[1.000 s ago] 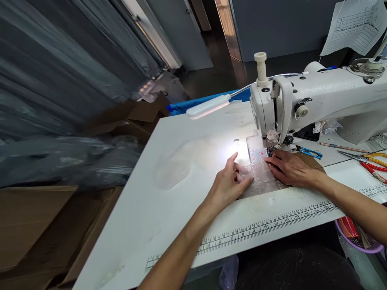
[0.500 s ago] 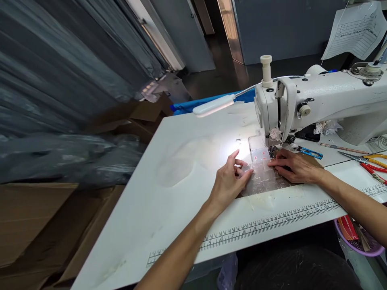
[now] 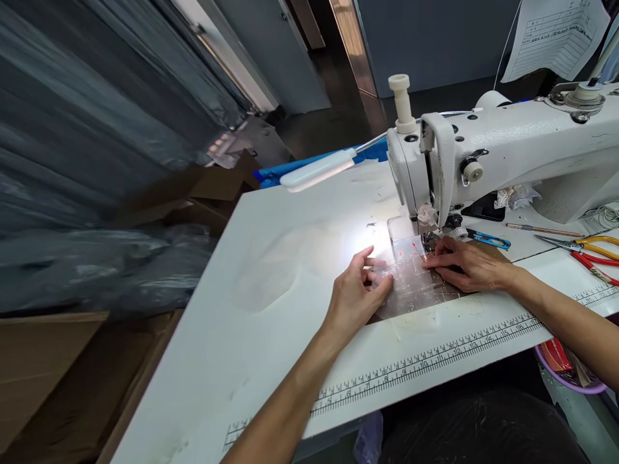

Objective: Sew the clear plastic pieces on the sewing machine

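A thin see-through sheet [image 3: 411, 287] with small red marks lies on the sewing machine's bed, its far part by the presser foot [image 3: 428, 242]. My left hand [image 3: 355, 293] pinches the sheet's left edge; the thumb is on top and some fingers show through the film. My right hand [image 3: 469, 265] is closed at the sheet's right side, close to the presser foot, with fingertips pressed together on it. The needle itself is too small to make out. Above stands the white sewing machine [image 3: 507, 145].
A lamp [image 3: 319, 169] lights the white table [image 3: 271, 348], which has a printed ruler [image 3: 416, 367] along its front edge. To the right lie blue snips [image 3: 488, 240], a thin stick-like tool [image 3: 544, 229] and scissors [image 3: 580, 245]. Cardboard boxes [image 3: 48, 380] stand left.
The view has shifted slightly, so the machine and table appear further left. Both hands keep their hold on the sheet, with little visible movement against the machine.
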`<state>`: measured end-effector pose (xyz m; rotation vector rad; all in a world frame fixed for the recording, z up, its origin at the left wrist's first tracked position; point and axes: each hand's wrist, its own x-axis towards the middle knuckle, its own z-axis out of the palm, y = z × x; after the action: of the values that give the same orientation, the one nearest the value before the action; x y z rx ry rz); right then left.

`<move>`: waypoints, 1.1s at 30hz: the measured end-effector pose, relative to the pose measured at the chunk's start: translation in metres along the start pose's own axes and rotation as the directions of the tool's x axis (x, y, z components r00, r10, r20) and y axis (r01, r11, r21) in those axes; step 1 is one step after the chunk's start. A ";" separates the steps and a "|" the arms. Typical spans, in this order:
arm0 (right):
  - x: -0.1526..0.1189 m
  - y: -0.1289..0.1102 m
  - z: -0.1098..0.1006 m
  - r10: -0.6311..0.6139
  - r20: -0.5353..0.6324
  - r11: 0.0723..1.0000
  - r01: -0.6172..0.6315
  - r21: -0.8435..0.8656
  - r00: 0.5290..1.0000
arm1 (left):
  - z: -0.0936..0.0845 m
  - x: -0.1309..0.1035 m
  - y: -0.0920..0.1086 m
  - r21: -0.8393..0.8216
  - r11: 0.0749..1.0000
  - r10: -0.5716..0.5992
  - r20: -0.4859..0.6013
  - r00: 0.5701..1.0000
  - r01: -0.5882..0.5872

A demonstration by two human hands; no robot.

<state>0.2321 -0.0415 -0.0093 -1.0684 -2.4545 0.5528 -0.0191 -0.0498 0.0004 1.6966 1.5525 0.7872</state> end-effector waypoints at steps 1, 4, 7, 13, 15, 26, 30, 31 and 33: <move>0.000 0.000 0.001 -0.006 -0.002 1.000 0.006 0.001 1.000 | 0.000 0.000 0.000 -0.009 1.000 -0.001 -0.003 1.000 0.001; 0.000 0.002 0.003 -0.012 -0.003 1.000 0.012 -0.002 1.000 | 0.000 0.000 -0.002 -0.044 0.999 -0.004 -0.009 1.000 0.004; 0.001 0.001 0.006 -0.013 -0.004 1.000 0.013 -0.008 1.000 | 0.000 0.001 -0.003 -0.060 0.998 0.000 -0.018 1.000 -0.001; 0.002 -0.002 0.005 0.010 -0.008 1.000 -0.010 -0.006 1.000 | 0.001 0.001 -0.003 -0.068 0.997 -0.028 -0.019 0.999 0.027; 0.000 -0.003 0.003 0.034 -0.018 0.999 -0.033 0.034 0.999 | 0.001 0.001 -0.003 -0.070 0.997 -0.035 -0.030 0.999 0.033; -0.003 -0.006 -0.006 -0.050 0.073 0.999 0.050 0.012 0.996 | 0.001 0.001 -0.005 -0.038 0.999 -0.019 -0.055 0.998 0.017; -0.003 -0.006 -0.002 -0.091 0.093 0.996 0.093 -0.017 0.991 | 0.001 0.001 -0.005 -0.017 0.999 -0.030 -0.050 0.998 0.029; -0.003 -0.005 -0.002 -0.090 0.097 0.996 0.092 -0.017 0.991 | 0.001 0.001 -0.005 -0.017 0.999 -0.028 -0.049 0.998 0.028; -0.002 -0.006 -0.003 -0.074 0.106 0.997 0.077 -0.019 0.992 | 0.001 0.001 -0.007 -0.015 1.000 -0.017 -0.047 0.999 0.016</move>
<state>0.2315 -0.0465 -0.0047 -0.9736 -2.5866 0.5720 -0.0219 -0.0486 -0.0057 1.6632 1.5865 0.8338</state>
